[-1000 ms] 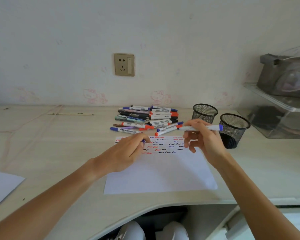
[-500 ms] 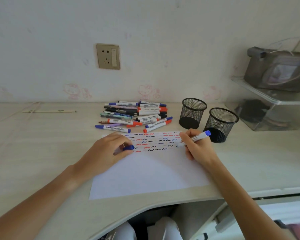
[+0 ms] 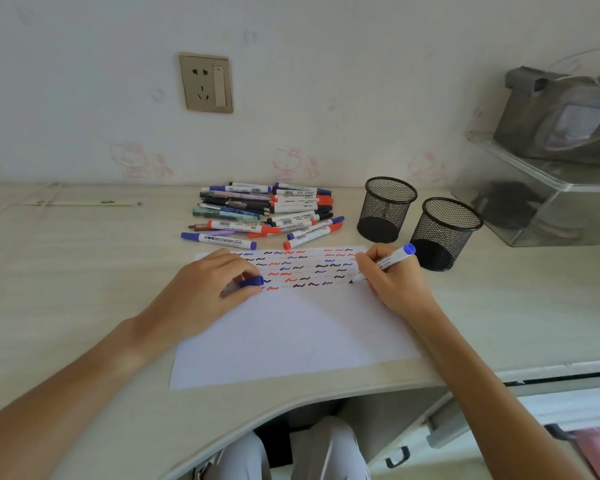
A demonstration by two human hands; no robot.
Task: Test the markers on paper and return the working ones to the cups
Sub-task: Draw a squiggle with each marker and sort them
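Holding a blue marker (image 3: 392, 259) tip-down on the paper (image 3: 291, 327), the right hand (image 3: 394, 282) grips it; the left hand (image 3: 201, 292) pinches what looks like its cap (image 3: 252, 281). Both mesh cups (image 3: 386, 209) stand on the pale desk (image 3: 66, 271) by the wall.

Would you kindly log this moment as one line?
right hand: marker tip on paper | left hand: holds cap | cups: empty

1. We note a wall socket (image 3: 205, 83) above the desk (image 3: 66, 278).
2. We record a ruler (image 3: 80, 203) lying far left.
3. A clear shelf unit (image 3: 548, 188) at right carries a grey bag (image 3: 561, 116).
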